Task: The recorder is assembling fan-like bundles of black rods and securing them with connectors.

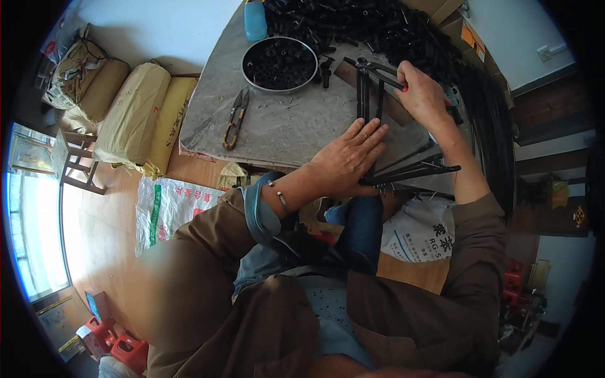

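Note:
My right hand [421,94] is closed around the handles of a pair of pliers [381,70], with a bit of red grip showing. The pliers' jaws meet the top of a set of thin black rods [363,94] standing over the table edge. My left hand [353,154] lies across the lower part of these rods, fingers stretched and flat on them. Below it, more black rods [409,171] fan out to the right, past the table's edge. A flat brown bar [397,112] lies under the work. Whether my left thumb hooks beneath the rods is hidden.
A bowl [251,80] of small black parts and a pair of scissors [234,120] lie on the grey table [277,126]. Behind are a blue bottle [255,22] and a heap of black parts [372,22]. Long black rods [488,113] hang at right; sacks [135,113] stand left.

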Tool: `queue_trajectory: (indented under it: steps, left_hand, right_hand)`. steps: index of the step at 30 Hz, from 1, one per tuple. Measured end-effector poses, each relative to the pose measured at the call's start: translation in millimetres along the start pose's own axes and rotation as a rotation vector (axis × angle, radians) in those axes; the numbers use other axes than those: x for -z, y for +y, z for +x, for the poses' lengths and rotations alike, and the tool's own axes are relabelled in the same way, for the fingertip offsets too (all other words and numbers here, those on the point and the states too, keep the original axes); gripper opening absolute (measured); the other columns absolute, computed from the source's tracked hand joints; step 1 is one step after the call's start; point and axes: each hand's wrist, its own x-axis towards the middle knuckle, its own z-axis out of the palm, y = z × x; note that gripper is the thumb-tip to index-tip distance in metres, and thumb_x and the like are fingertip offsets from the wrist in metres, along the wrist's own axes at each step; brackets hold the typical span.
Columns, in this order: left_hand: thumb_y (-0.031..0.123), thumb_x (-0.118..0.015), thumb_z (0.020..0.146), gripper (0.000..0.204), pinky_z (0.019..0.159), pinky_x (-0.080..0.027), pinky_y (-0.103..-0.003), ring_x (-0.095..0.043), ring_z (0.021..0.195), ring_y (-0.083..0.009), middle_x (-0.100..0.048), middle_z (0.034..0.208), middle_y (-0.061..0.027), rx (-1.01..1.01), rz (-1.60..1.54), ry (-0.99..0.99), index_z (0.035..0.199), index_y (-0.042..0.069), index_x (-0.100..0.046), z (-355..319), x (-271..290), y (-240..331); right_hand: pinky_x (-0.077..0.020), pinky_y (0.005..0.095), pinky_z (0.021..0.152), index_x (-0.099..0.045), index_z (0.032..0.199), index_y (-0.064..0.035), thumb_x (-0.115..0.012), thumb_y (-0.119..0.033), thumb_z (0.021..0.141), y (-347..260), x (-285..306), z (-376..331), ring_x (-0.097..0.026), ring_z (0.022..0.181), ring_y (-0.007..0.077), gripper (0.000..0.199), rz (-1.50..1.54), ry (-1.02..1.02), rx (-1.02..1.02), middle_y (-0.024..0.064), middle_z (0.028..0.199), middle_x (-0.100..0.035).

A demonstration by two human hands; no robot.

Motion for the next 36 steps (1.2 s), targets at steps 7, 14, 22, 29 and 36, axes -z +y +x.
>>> queue_trajectory:
  steps: [7,14,22,29,36]
  left_hand:
    - [0.056,-0.065,0.075,0.084,0.116,-0.016,-0.046,-0.023,0.141,-0.0352,-0.031,0.147,-0.0231,0.017,-0.022,-0.006,0.130,-0.004,-0.048,-2,-1,0]
    - [0.055,-0.067,0.075,0.084,0.117,-0.015,-0.045,-0.023,0.141,-0.0346,-0.030,0.148,-0.0226,0.013,-0.041,0.014,0.131,-0.004,-0.047,-3,-1,-1]
    - [0.053,-0.066,0.076,0.081,0.117,-0.016,-0.046,-0.021,0.141,-0.0360,-0.029,0.148,-0.0234,-0.009,-0.052,0.016,0.130,-0.005,-0.047,1,0,-1]
    - [0.050,-0.070,0.073,0.074,0.116,-0.018,-0.047,-0.026,0.139,-0.0371,-0.039,0.141,-0.0237,-0.048,-0.069,0.010,0.117,-0.007,-0.053,7,0,-7]
    - [0.049,-0.070,0.074,0.071,0.116,-0.019,-0.048,-0.028,0.138,-0.0380,-0.043,0.138,-0.0225,-0.132,-0.116,0.045,0.113,-0.007,-0.052,16,-4,-10]
  right_hand:
    - [-0.0387,0.0274,0.062,-0.046,0.082,-0.0044,-0.071,-0.008,0.072,-29,7,13,-0.040,0.067,0.0111,0.028,0.541,-0.169,0.050,0.0008,0.071,-0.040]
    - [-0.0392,0.0252,0.070,-0.044,0.086,-0.0043,-0.062,-0.002,0.072,-10,37,-15,-0.040,0.074,0.0103,0.023,0.472,-0.180,-0.058,0.0011,0.078,-0.040]
    - [-0.0407,0.0262,0.071,-0.046,0.089,-0.0037,-0.066,-0.003,0.071,59,41,-132,-0.046,0.077,0.0105,0.027,0.402,-0.410,-0.380,0.0026,0.079,-0.045]
    - [-0.0427,0.0333,0.067,-0.048,0.086,-0.0032,-0.069,-0.004,0.074,23,25,-134,-0.050,0.072,0.0200,0.024,0.412,-0.249,-0.354,0.0067,0.077,-0.050]
    - [-0.0442,0.0396,0.070,-0.052,0.088,-0.0028,-0.067,-0.003,0.077,28,11,-134,-0.057,0.081,0.0328,0.019,0.041,0.066,0.029,0.0112,0.084,-0.056]
